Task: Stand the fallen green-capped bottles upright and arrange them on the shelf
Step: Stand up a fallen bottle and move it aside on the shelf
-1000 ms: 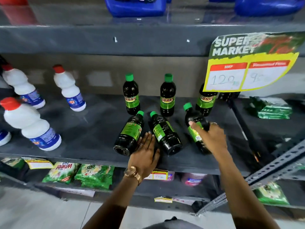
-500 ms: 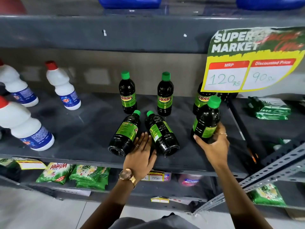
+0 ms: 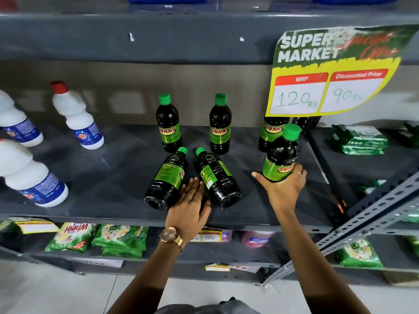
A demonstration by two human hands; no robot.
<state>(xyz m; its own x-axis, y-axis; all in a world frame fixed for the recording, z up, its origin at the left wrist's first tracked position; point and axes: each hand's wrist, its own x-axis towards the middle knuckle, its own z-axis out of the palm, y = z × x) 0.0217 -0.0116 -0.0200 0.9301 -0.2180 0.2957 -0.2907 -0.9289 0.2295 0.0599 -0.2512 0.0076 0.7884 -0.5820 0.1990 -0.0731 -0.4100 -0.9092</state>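
Observation:
Three dark green-capped bottles stand at the back of the grey shelf: one on the left, one in the middle, one on the right partly behind a price sign. Two more lie on their sides, caps pointing away: the left fallen bottle and the right fallen bottle. My left hand lies flat between those two, fingers spread, touching both. My right hand grips the base of another bottle, held upright at the shelf's right side.
White red-capped bottles stand at the left of the shelf. A yellow-green price sign hangs from the shelf above at the right. Green packets lie on the adjoining shelf. A slotted metal upright slants across the right front. Detergent packs fill the shelf below.
My right hand took hold of the rightmost fallen bottle, raised it and turned it upright. My left hand has stayed between the two lying bottles.

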